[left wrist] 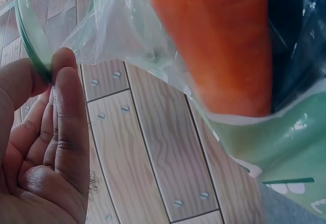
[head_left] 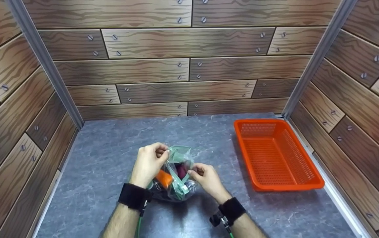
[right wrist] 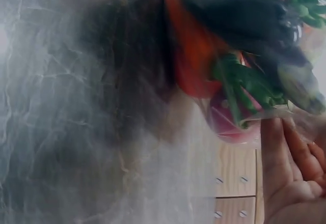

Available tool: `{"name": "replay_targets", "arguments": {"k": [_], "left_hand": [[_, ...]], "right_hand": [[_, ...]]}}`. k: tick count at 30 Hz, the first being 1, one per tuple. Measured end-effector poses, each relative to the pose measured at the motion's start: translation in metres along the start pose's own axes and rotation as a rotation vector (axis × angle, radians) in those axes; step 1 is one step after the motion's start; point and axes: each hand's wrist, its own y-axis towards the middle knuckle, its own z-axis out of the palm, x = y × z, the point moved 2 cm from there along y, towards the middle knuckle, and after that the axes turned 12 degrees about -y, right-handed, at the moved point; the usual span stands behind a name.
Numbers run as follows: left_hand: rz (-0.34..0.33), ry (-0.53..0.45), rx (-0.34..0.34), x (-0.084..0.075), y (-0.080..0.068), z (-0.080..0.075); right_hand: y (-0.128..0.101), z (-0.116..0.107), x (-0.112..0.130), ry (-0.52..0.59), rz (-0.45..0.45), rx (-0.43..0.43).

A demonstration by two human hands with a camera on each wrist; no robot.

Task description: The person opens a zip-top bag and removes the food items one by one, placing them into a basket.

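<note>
A clear plastic bag with green edging sits near the middle of the table, its mouth parted toward the top. At its upper left edge the left hand pinches the green rim between thumb and fingertips. On the opposite side, the right hand pinches the bag's edge. Inside lie an orange carrot and a round purple vegetable. The right wrist view also shows a long dark eggplant-like vegetable, green stalks and a red rounded piece through the plastic.
An orange-red plastic basket with perforated sides stands to the right of the bag. Wood-patterned walls enclose the grey marbled table at the back and both sides. Each wrist wears a black strap with a green cable.
</note>
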Motion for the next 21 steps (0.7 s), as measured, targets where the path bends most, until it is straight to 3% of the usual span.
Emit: {"name": "replay_targets", "arguments": {"k": [5,8,11,16,21], "left_hand": [[0.020,0.001,0.006,0.003,-0.001,-0.002],[0.020,-0.005,0.008,0.004,-0.002,-0.003],[0.016,-0.012,0.014,0.005,-0.002,-0.004],[0.008,-0.016,0.019,0.007,-0.003,-0.003],[0.000,-0.017,0.031,0.008,-0.005,-0.001]], "right_hand": [[-0.006,-0.017,0.014,-0.060,-0.004,-0.123],[-0.009,-0.029,0.027,-0.100,-0.035,-0.221],[-0.012,-0.036,0.040,-0.128,-0.096,-0.263],[-0.013,-0.034,0.051,-0.221,-0.204,-0.170],[-0.010,-0.023,0.052,-0.445,-0.402,-0.056]]}}
